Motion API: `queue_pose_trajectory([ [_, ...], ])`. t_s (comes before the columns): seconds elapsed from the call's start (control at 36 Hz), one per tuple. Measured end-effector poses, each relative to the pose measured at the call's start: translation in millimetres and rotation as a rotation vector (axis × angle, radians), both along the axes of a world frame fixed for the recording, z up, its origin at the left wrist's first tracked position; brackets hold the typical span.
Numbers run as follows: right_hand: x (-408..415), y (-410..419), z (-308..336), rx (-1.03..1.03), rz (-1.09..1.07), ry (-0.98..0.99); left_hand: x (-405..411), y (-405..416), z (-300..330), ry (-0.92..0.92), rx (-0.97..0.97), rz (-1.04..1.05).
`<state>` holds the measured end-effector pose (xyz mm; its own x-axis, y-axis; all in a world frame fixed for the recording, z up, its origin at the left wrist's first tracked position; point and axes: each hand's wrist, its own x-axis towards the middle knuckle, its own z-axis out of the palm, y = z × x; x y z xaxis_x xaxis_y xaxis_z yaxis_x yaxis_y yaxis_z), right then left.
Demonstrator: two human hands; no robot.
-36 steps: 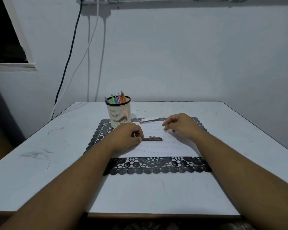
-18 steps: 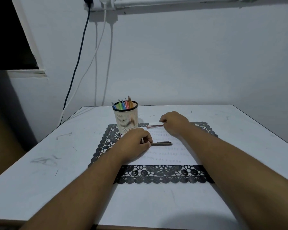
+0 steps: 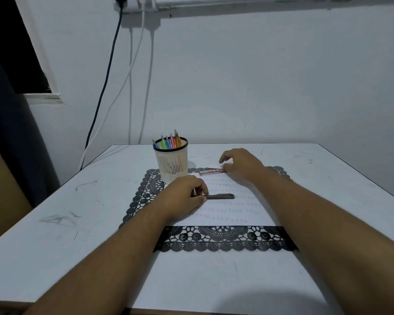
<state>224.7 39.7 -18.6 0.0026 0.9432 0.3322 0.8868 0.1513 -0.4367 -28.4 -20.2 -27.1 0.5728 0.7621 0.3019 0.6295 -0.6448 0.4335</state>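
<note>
A dark pen [image 3: 221, 196] lies flat on a white sheet of paper [image 3: 243, 209] printed with rows of small marks. My left hand [image 3: 182, 197] rests on the sheet with curled fingers and pinches the pen's left end. A slim red and white case [image 3: 212, 171] lies at the sheet's far edge. My right hand [image 3: 242, 167] hovers at the case's right end with the index finger raised and the thumb close to the case; no grip on it shows.
The sheet sits on a black lace placemat [image 3: 214, 241] on a white table [image 3: 77, 223]. A cream mesh cup [image 3: 172, 163] holding several coloured pens [image 3: 168, 142] stands at the mat's far left corner. Cables [image 3: 105, 87] hang down the wall behind.
My right hand has reached forward to the red and white case, took hold of its end, and its fingers have now lifted off. My left hand keeps its pinch on the pen.
</note>
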Motion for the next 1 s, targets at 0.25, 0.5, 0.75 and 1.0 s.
queue_pose_trajectory([
  [0.25, -11, -1, 3, -0.095, 0.058, -0.095, 0, 0, 0, -0.006, -0.013, 0.002],
  [0.5, -9, -12, 5, -0.005, 0.059, -0.157, -1, -2, 2, -0.025, -0.025, -0.006],
  [0.75, -3, -40, 26, 0.133, 0.214, 0.223, 1, -2, 11, -0.169, 0.227, 0.006],
  [1.0, -24, -88, 33, 0.17, 0.343, 0.472, 9, -9, 17, -0.218, 0.331, 0.11],
])
